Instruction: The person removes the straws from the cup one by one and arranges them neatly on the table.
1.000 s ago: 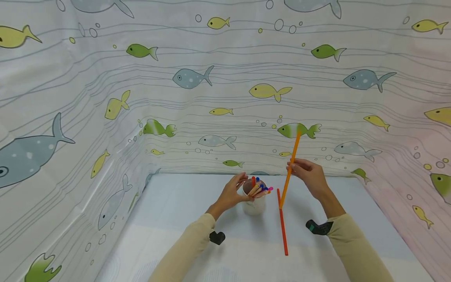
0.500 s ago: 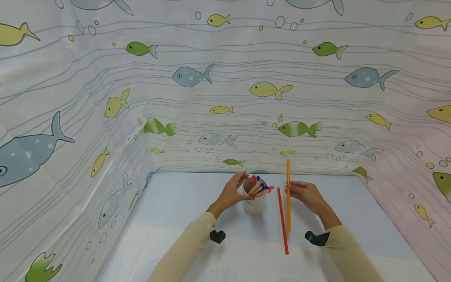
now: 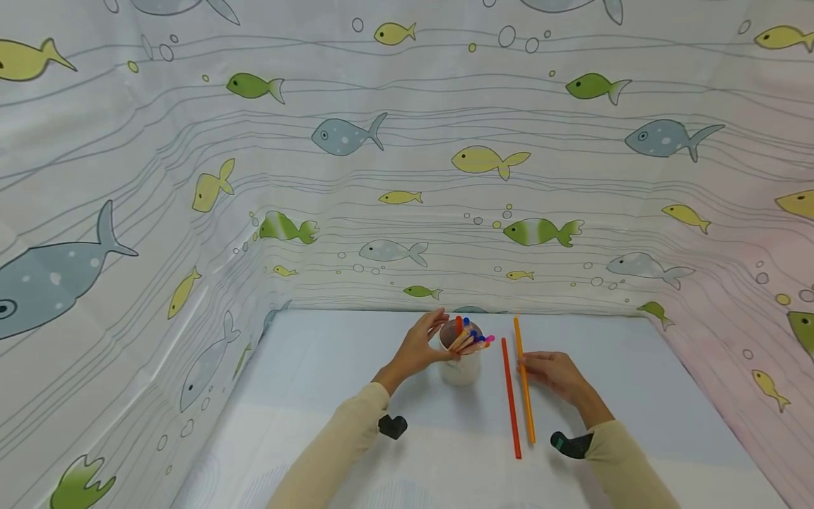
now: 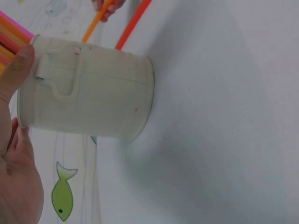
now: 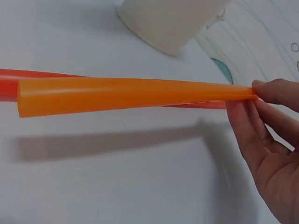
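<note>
My left hand holds a whitish cup near its rim, thumb on the near side and fingers on the far side. Out of the cup lean several thin coloured sticks, some with blue or pink ends. In the left wrist view the cup has a handle-shaped relief on its wall. Thumb and fingers of my right hand pinch an orange straw, seen large in the right wrist view, its shadow apart from it. Close to its left, a red straw lies on the table.
The white table meets a fish-printed sheet that rises behind and on both sides. Black wrist devices sit on both forearms, the left one and the right one.
My right hand has come down and nearer with the orange straw, which was crossing the red straw and now runs beside it on the right. The left hand stays on the cup.
</note>
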Available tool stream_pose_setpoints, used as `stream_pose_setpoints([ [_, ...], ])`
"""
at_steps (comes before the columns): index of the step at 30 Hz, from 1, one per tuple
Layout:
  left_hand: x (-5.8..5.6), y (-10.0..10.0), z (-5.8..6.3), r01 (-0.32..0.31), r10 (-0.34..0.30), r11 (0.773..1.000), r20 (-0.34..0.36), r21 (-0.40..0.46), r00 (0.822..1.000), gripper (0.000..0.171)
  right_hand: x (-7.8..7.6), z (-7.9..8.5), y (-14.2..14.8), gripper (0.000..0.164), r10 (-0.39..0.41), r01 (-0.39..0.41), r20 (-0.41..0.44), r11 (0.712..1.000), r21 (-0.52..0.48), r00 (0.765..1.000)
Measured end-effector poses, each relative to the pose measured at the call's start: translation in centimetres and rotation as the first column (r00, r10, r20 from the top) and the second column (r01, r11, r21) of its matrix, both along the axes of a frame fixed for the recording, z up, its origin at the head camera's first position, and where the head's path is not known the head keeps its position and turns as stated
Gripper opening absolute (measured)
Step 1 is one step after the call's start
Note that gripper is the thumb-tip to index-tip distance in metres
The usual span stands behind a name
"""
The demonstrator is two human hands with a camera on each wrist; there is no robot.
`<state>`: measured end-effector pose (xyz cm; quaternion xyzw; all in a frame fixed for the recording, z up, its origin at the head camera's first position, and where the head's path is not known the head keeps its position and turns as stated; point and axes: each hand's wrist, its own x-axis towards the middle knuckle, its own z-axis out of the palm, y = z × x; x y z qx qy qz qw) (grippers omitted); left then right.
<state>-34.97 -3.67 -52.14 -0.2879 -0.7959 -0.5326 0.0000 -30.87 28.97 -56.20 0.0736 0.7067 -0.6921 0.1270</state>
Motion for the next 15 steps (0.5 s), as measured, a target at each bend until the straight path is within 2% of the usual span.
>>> stream_pose_setpoints([
  [7,0.12,0.07,0.13,-0.009,0.009,1.000,0.008,-0.007,1.000,0.097,0.29,-0.81,-0.22,0.046,0.003,-0.003,0.001,0.999,0.042,1.000],
  [15,0.05,0.10,0.09,-0.004,0.004,1.000,0.004,0.007,1.000,0.098,0.64,-0.94,-0.99,0.039,-0.001,0.000,0.007,0.997,0.071,1.000],
])
